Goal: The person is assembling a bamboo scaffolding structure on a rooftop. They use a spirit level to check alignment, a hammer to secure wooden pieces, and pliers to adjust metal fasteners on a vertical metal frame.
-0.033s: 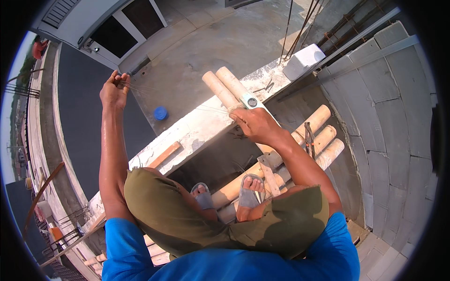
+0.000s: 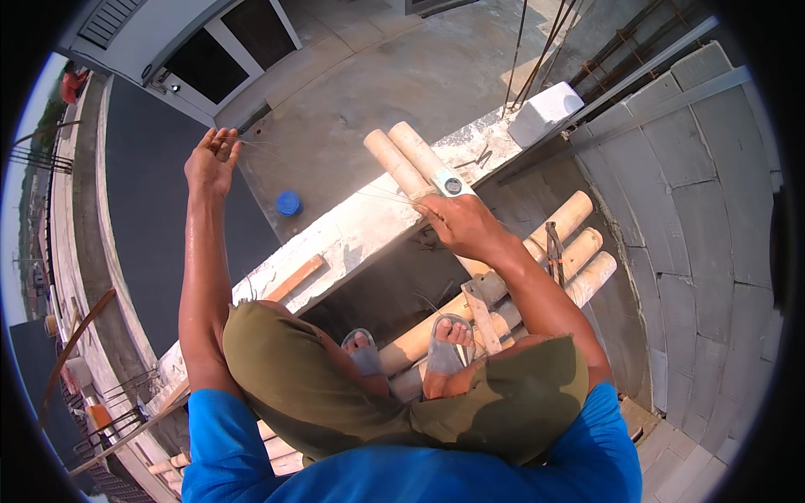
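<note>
A thin wire point(image 2: 369, 194), hard to follow against the bright concrete, runs between my two hands. My left hand point(image 2: 213, 161) is raised at the left beyond the wall edge, its fingers curled and closed on one end. Over the wall my right hand point(image 2: 457, 222) pinches the other end, next to two bamboo poles point(image 2: 396, 163) that jut across the wall. Beside the right knuckles shows a pale bar point(image 2: 453, 184) with a round dark window, partly covered by that hand. Pincers point(image 2: 554, 253) rest upright against more bamboo at the right.
I squat with sandalled feet on several bamboo poles point(image 2: 579, 250) over a gap. The white concrete wall top point(image 2: 352, 222) crosses ahead, bearing a wood strip point(image 2: 298, 279) and a light block point(image 2: 545, 113). A blue lid point(image 2: 288, 203) lies beyond. Grey block wall point(image 2: 671, 193) rises right; rebar point(image 2: 537, 50) stands far off.
My left hand has shifted slightly right, its fingers a little less bunched around the wire. The right hand stays nearly in place beside the bamboo.
</note>
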`<move>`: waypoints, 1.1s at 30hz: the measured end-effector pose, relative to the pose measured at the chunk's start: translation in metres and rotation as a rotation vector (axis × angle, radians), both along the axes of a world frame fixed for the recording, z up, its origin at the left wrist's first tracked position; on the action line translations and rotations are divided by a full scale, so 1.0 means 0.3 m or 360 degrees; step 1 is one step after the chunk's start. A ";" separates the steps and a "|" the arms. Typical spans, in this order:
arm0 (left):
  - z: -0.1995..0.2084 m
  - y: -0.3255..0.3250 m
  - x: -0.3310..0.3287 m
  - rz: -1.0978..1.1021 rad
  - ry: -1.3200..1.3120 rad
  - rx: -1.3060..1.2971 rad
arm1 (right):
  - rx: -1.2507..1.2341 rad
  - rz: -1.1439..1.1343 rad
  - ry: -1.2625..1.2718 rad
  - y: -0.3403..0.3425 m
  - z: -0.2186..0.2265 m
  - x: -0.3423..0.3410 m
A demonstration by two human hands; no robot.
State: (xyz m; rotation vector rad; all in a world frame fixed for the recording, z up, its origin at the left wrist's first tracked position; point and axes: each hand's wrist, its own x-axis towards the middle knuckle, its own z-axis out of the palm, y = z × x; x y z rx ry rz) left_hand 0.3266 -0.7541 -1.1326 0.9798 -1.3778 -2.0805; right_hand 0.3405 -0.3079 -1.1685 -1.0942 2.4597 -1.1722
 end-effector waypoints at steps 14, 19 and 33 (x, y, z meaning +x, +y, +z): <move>0.199 0.079 -0.040 -0.0093 -0.0096 -0.1524 | 0.0322 -0.0422 -0.0051 -0.017 0.012 -0.105; 0.188 0.302 0.079 -0.2375 -0.0915 -0.1838 | 0.0305 -0.0513 -0.0003 0.039 -0.019 -0.141; 0.026 0.607 0.021 -0.2276 0.0220 -0.1643 | 0.0073 -0.0068 0.0234 -0.048 0.091 -0.056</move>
